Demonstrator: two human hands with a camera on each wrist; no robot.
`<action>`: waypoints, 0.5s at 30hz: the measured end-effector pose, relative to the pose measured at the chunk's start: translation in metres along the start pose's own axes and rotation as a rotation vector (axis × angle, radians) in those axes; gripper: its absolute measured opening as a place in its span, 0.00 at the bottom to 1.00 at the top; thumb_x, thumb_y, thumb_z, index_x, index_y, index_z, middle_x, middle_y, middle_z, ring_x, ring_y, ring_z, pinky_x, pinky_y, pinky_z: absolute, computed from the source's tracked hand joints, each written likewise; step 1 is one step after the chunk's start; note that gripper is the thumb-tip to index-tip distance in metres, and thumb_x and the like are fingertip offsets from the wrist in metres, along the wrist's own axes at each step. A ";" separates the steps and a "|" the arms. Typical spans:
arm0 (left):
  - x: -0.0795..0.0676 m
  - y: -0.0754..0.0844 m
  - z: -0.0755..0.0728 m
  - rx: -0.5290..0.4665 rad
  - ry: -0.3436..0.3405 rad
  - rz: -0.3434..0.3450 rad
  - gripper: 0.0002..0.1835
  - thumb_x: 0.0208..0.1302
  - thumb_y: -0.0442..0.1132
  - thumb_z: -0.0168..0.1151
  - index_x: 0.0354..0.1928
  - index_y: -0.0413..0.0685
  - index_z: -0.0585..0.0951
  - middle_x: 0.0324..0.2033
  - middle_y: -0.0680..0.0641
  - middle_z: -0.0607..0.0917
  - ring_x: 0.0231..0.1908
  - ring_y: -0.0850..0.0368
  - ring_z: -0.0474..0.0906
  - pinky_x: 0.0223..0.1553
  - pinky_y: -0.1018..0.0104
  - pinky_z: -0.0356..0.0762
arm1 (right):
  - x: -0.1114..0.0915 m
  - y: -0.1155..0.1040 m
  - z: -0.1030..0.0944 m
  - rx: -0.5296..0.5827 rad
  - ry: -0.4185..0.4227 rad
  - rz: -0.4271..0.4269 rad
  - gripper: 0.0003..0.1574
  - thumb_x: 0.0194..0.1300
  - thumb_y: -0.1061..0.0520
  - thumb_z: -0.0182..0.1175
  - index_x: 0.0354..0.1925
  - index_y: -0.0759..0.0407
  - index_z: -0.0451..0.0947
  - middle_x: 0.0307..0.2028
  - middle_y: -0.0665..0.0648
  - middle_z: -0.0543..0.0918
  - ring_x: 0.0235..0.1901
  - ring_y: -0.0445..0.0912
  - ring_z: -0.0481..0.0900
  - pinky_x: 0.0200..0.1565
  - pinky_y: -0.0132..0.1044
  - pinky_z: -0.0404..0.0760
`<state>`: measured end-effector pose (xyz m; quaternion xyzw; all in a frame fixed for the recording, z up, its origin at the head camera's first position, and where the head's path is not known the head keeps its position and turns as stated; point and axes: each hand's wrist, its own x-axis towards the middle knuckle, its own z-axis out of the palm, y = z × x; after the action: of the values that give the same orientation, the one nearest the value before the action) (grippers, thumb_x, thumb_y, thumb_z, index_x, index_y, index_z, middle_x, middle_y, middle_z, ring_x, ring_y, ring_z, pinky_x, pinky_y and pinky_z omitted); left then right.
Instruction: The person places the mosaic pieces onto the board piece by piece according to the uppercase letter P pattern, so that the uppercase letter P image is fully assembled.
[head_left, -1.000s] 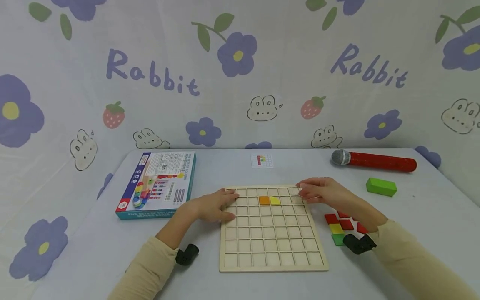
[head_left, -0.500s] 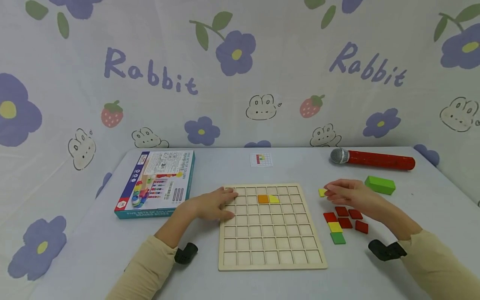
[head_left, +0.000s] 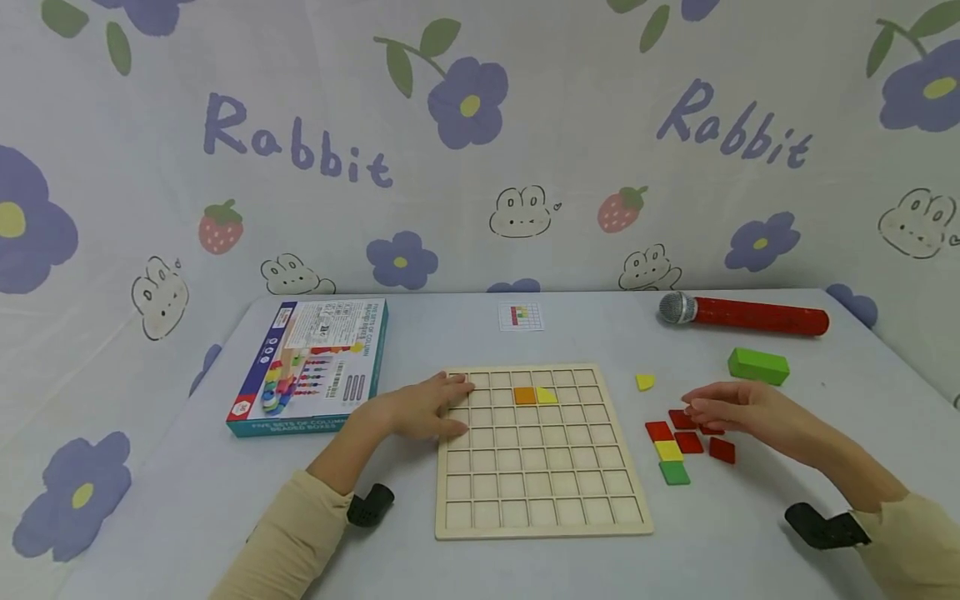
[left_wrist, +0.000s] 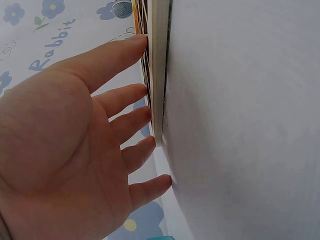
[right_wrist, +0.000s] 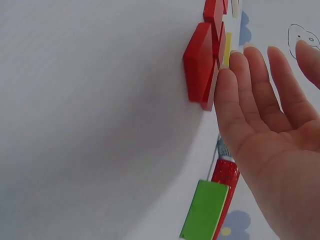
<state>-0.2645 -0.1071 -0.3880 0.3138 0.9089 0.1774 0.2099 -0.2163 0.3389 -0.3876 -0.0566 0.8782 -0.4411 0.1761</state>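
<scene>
A wooden grid board [head_left: 538, 534] lies on the table, with an orange square tile [head_left: 524, 396] and a yellow tile [head_left: 547, 396] with a curved edge side by side in its second row. Spread fingers of my left hand [head_left: 417, 410] rest at the board's left edge, the thumb nearest me. To the right, my right hand [head_left: 772, 419] hovers over several red tiles [head_left: 688, 442], its fingers extended and partly covering one. The right wrist view shows the fingertips beside a red tile [right_wrist: 199, 62]. Nearby lie a yellow tile [head_left: 669, 451], a green tile [head_left: 674, 473] and a loose yellow curved-edge tile [head_left: 645, 382].
A boxed toy set [head_left: 307, 367] lies at the left. Behind the board is a small card with a coloured grid pattern [head_left: 521, 317]. A red microphone [head_left: 757, 316] and a green block [head_left: 758, 366] are at the back right. A printed cloth [head_left: 450, 167] hangs behind the table.
My right hand has moved from the board's top right corner, past the loose yellow tile, to above the red tiles. That yellow tile now lies uncovered. My left hand has stayed put.
</scene>
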 end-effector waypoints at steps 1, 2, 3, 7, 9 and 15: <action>0.000 0.000 0.000 0.000 0.000 -0.001 0.36 0.69 0.47 0.56 0.73 0.43 0.57 0.72 0.42 0.53 0.72 0.44 0.40 0.69 0.51 0.44 | -0.002 0.002 -0.001 -0.018 0.003 -0.003 0.37 0.68 0.45 0.56 0.63 0.69 0.66 0.56 0.66 0.76 0.53 0.55 0.76 0.52 0.51 0.76; 0.000 0.000 0.000 -0.001 -0.001 -0.002 0.36 0.69 0.47 0.56 0.73 0.43 0.57 0.72 0.42 0.53 0.72 0.44 0.40 0.69 0.50 0.44 | -0.004 0.004 -0.001 -0.029 0.004 -0.010 0.36 0.68 0.46 0.58 0.63 0.69 0.67 0.55 0.65 0.76 0.53 0.55 0.76 0.52 0.51 0.76; 0.000 0.001 0.000 0.001 -0.002 -0.005 0.36 0.69 0.47 0.56 0.73 0.43 0.56 0.72 0.42 0.53 0.72 0.44 0.40 0.69 0.50 0.44 | -0.005 0.006 -0.002 -0.038 0.003 -0.020 0.35 0.67 0.47 0.59 0.62 0.68 0.68 0.55 0.65 0.77 0.52 0.55 0.76 0.52 0.52 0.76; 0.000 0.002 0.000 0.005 -0.005 -0.010 0.36 0.69 0.48 0.55 0.73 0.43 0.56 0.72 0.43 0.53 0.72 0.44 0.40 0.69 0.50 0.44 | -0.011 0.013 -0.003 -0.039 -0.011 -0.067 0.32 0.62 0.55 0.65 0.60 0.69 0.70 0.51 0.65 0.79 0.50 0.54 0.78 0.48 0.43 0.79; 0.000 0.002 0.000 0.008 -0.009 -0.008 0.36 0.69 0.48 0.55 0.73 0.43 0.56 0.72 0.43 0.53 0.72 0.44 0.40 0.69 0.50 0.44 | -0.014 0.016 -0.004 -0.039 -0.028 -0.094 0.31 0.60 0.59 0.66 0.58 0.71 0.70 0.50 0.66 0.79 0.49 0.53 0.79 0.45 0.38 0.81; -0.002 0.004 -0.002 0.007 -0.012 -0.007 0.36 0.70 0.47 0.55 0.73 0.42 0.55 0.72 0.42 0.52 0.72 0.43 0.40 0.69 0.50 0.44 | -0.020 0.023 -0.005 -0.103 -0.043 -0.187 0.28 0.58 0.66 0.65 0.56 0.72 0.72 0.49 0.67 0.80 0.46 0.50 0.80 0.43 0.32 0.80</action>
<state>-0.2620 -0.1052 -0.3840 0.3125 0.9093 0.1715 0.2147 -0.1983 0.3618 -0.3982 -0.1567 0.8866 -0.4087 0.1498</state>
